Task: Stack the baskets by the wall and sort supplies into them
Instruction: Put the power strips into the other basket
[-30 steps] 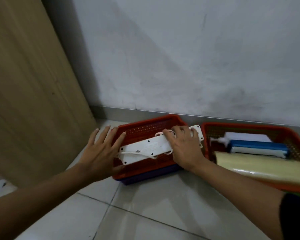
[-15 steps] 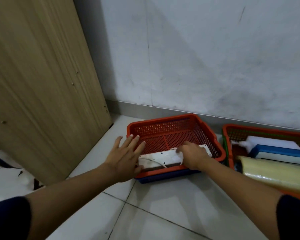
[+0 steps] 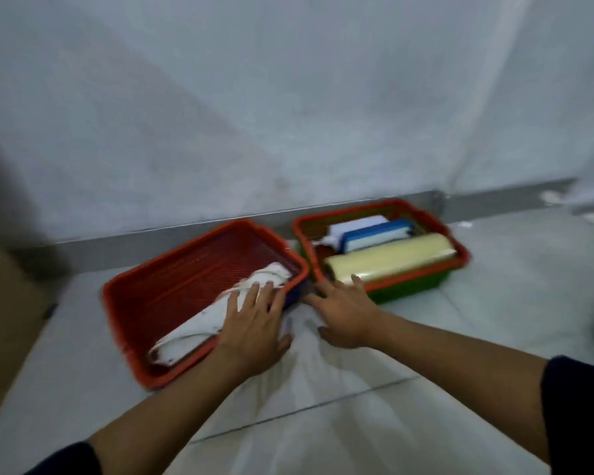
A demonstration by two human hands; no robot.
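Note:
An orange mesh basket [image 3: 192, 265] sits on a dark blue one by the wall, with a white power strip [image 3: 199, 327] lying along its near side. My left hand [image 3: 254, 323] rests flat over the basket's near right corner and the strip's end, fingers apart. My right hand [image 3: 343, 310] lies spread on the floor between the two stacks, close to the second orange basket [image 3: 436, 221], which sits on a green basket [image 3: 415, 289]. That basket holds a cream roll [image 3: 391, 258], a blue-and-white box [image 3: 374, 238] and a white bottle [image 3: 354, 224].
A wooden panel [image 3: 0, 320] stands at the left edge. The grey skirting [image 3: 186, 234] runs behind the baskets. White tiled floor [image 3: 323, 423] spreads in front of me and to the right. The frame is motion-blurred.
My view swung right, so both stacks now show. My right hand left the power strip and went to the floor by the right basket. My left hand slid onto the basket's near right corner.

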